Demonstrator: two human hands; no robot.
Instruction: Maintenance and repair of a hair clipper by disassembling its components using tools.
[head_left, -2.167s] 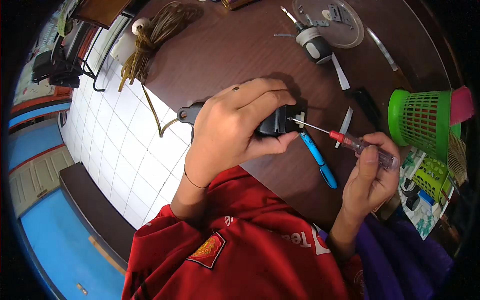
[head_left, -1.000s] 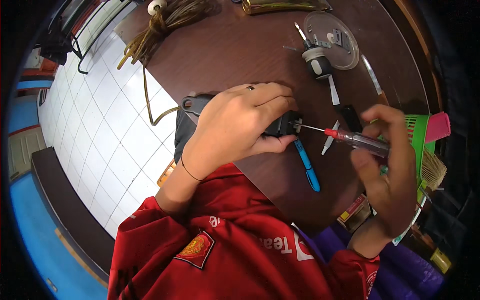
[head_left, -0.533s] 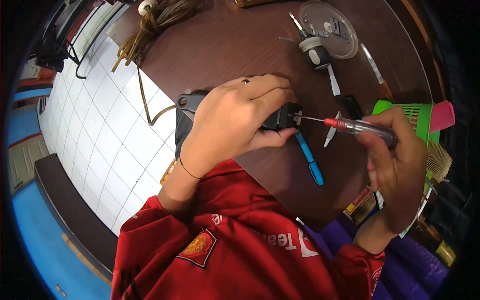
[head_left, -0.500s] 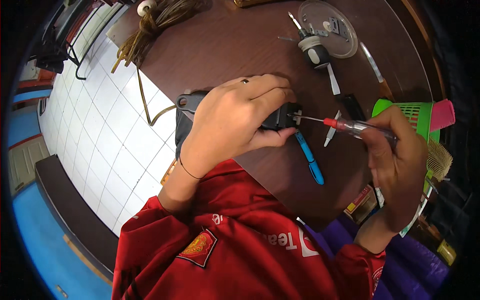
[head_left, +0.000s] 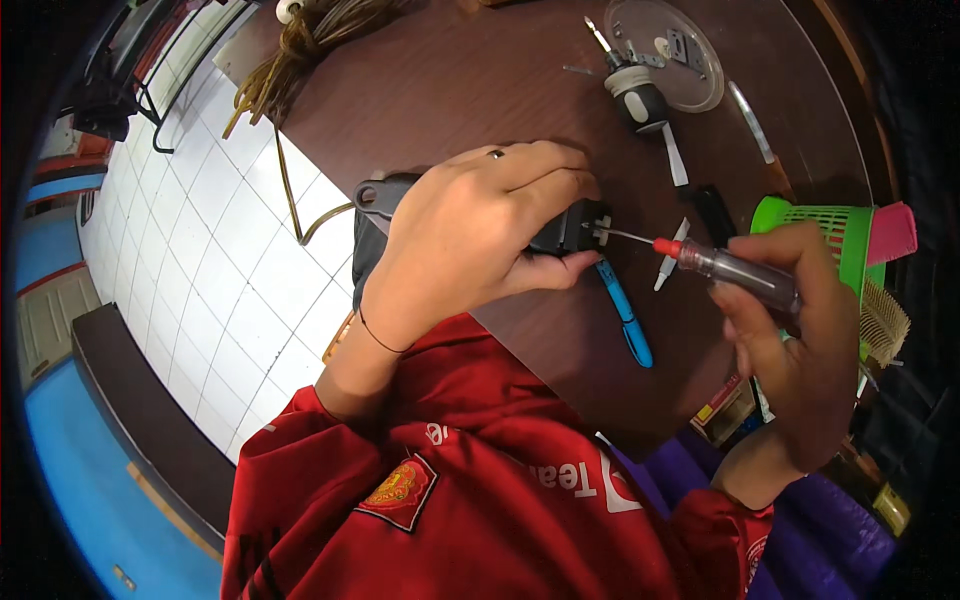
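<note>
Pressure from the left hand (head_left: 468,215) should be firm, fingers and thumb clamped round the black corded clipper (head_left: 570,230), its front end poking out right of the grip. Screwdriver (head_left: 725,270) wants to run straight at the pale end fitting (head_left: 601,230), contact too small to tell; right hand (head_left: 800,335) grips the clear handle.

- A brown table (head_left: 480,90) stretched beneath my left fingers (head_left: 548,188) and right fingers (head_left: 785,245).
- A blue pen (head_left: 625,316) lay near my left fingers.
- A stubby screwdriver (head_left: 638,104) and clear dish (head_left: 692,94) lay beyond my right fingers.
</note>
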